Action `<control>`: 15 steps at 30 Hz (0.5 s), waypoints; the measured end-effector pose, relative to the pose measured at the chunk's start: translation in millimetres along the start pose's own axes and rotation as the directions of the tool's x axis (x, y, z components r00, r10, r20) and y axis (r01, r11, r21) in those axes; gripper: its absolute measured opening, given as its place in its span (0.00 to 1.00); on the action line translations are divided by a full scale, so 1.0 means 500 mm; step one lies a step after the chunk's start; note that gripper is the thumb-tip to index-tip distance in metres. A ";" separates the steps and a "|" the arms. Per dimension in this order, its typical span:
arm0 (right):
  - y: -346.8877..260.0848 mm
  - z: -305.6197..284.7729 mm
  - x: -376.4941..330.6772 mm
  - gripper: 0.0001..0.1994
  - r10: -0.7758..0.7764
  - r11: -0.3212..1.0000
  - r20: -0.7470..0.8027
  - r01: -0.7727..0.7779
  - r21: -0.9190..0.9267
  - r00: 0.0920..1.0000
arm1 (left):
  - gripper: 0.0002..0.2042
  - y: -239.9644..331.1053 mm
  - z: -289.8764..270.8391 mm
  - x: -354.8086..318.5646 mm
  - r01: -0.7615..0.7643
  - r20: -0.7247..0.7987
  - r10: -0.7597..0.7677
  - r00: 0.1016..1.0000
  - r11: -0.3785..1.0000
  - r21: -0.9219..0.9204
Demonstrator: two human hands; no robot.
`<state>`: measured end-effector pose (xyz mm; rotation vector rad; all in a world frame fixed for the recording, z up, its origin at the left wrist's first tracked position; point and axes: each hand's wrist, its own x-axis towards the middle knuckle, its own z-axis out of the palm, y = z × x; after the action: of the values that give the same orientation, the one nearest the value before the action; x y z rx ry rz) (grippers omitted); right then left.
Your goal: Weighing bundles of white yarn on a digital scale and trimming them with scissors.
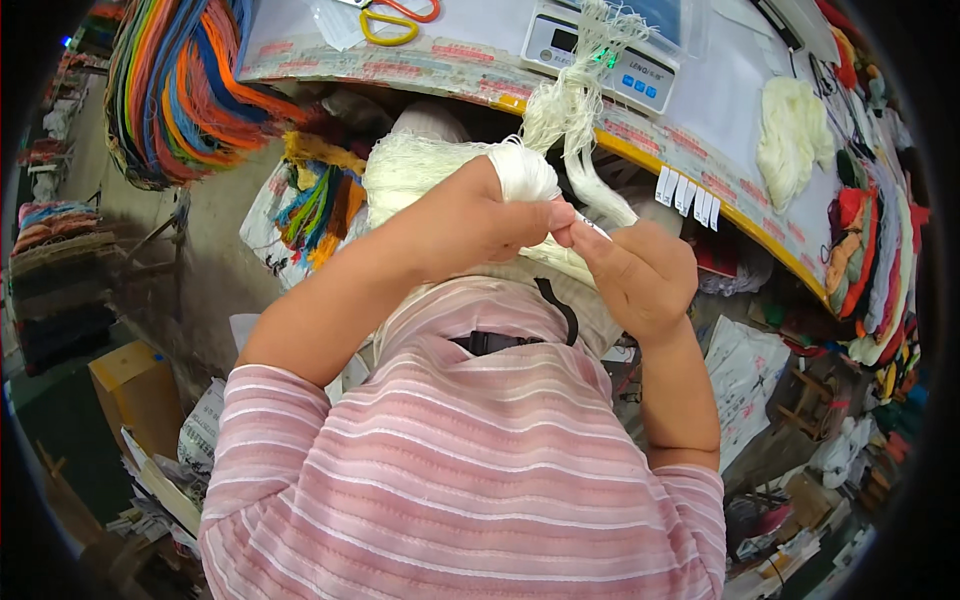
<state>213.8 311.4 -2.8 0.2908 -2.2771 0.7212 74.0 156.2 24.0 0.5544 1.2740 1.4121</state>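
My left hand (505,228) is closed, with a loop of white yarn (525,172) passing round it near the thumb. Its thumb and finger pinch by one end of a small white paper label (592,224). My right hand (645,275) is closed on the label's other end, its fingertips nearly touching the left ones. A white strand bundle (595,185) runs down from the table edge to behind the right hand. Loose ends of cream yarn (565,110) hang over the digital scale (612,62). More pale yarn (410,170) lies across my lap, partly hidden by the left forearm.
Several white labels (687,195) hang along the yellow table edge (740,220). A cream skein (790,140) lies on the table at right. Scissors (392,25) rest at the far left of it. Multicoloured yarn (180,90) hangs at left. A cardboard box (135,395) stands on the floor.
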 end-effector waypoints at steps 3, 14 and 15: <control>-0.015 -0.037 -0.001 0.12 0.241 0.963 0.097 -0.250 0.102 0.966 | 0.10 0.011 -0.053 -0.029 0.087 -0.021 -0.088 0.996 0.995 -0.043; 0.007 -0.370 -0.174 0.13 0.748 0.626 0.076 -0.739 0.248 0.659 | 0.19 0.027 -0.432 -0.325 -0.310 -0.778 0.182 0.602 0.951 -0.018; 0.012 -0.396 -0.192 0.12 0.801 0.555 0.123 -0.804 0.212 0.585 | 0.19 0.029 -0.451 -0.345 -0.298 -0.775 0.185 0.604 0.954 -0.004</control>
<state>393.6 429.9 43.8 -0.7289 -2.2664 1.4729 -77.5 -84.3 20.3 -0.0204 1.7958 2.0768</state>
